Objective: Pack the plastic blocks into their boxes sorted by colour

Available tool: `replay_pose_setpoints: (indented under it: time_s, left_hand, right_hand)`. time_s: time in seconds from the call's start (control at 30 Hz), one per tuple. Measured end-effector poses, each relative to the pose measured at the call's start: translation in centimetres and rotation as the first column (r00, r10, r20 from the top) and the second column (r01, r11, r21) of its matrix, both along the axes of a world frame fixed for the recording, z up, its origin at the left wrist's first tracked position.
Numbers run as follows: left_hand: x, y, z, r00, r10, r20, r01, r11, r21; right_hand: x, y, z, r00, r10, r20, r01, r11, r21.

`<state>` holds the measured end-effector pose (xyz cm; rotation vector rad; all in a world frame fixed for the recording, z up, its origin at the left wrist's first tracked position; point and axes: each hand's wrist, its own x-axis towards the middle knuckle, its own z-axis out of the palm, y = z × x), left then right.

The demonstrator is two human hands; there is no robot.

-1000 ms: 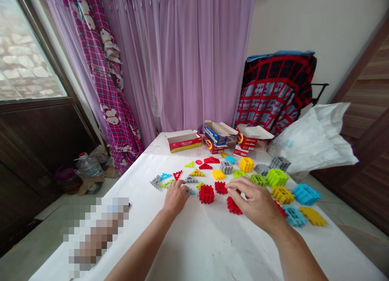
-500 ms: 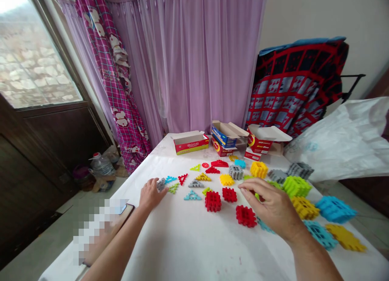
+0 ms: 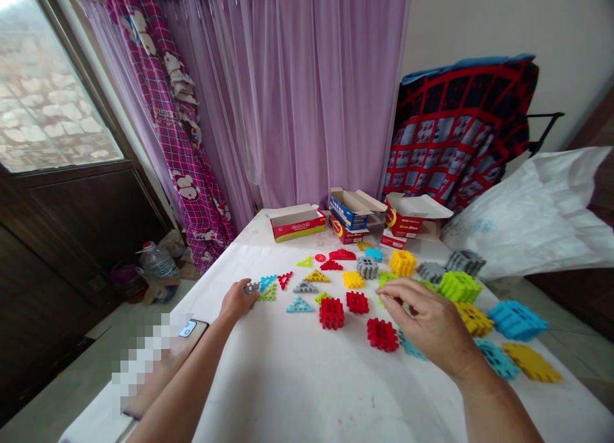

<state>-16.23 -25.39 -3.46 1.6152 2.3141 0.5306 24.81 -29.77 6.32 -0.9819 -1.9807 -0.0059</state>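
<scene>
1. The left hand point(image 3: 238, 299) lies at the left end of the spread of toy pieces. Its fingers curl onto a small grey piece point(image 3: 251, 288) that lies on the worktop point(image 3: 311, 385). Whether they grip the piece or only touch it cannot be told.
2. Just beside that piece lie a green triangle point(image 3: 267, 295) and a blue triangle point(image 3: 267, 280).
3. The right hand point(image 3: 432, 321) hovers low over the middle of the spread, fingers bent and a little apart, with nothing between them. Its fingertips are over a lime-green block point(image 3: 386, 280), and a red block point(image 3: 382, 334) lies just beside its thumb.
4. In my judgement the step in hand is taking hold of the grey piece, while the right hand waits.
5. Lifting it would call for a firm pinch on its edges and a straight rise, so that the triangles next to it stay put.
</scene>
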Motion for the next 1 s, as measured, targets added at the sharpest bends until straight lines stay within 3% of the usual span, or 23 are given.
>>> replay_pose_setpoints:
  time_s: [0.2, 0.37, 0.5, 0.6, 0.87, 1.0]
  left_hand:
    - [0.9, 0.7, 0.2, 0.976, 0.009, 0.216, -0.023, 0.998, 0.061]
    - [3.6, 1.6, 0.6, 0.954, -0.133, 0.269, 0.121, 0.991, 0.062]
    - [6.2, 1.7, 1.2, 0.955, -0.24, 0.173, 0.236, 0.971, 0.041]
    - [7.4, 1.2, 1.7, 0.963, -0.257, 0.084, 0.256, 0.966, 0.025]
    - [7.4, -0.4, 2.9, 0.968, -0.178, -0.178, 0.174, 0.984, -0.039]
    - [7.7, -0.4, 3.0, 0.945, -0.242, -0.219, 0.229, 0.97, -0.086]
  right_hand:
    - [0.0, -0.1, -0.3, 1.0, -0.005, 0.007, 0.005, 1.0, 0.006]
    - [-0.2, -0.3, -0.2, 1.0, 0.008, 0.024, -0.008, 1.0, 0.017]
    - [-0.4, -0.6, -0.1, 1.0, 0.011, 0.023, -0.012, 1.0, 0.024]
    - [-0.3, -0.7, -0.1, 1.0, 0.009, 0.024, -0.009, 1.0, 0.014]
    - [-0.5, -0.6, -0.4, 0.999, 0.017, 0.03, -0.017, 1.0, 0.003]
    - [-0.7, -0.7, -0.2, 0.999, 0.036, 0.035, -0.037, 0.999, 0.028]
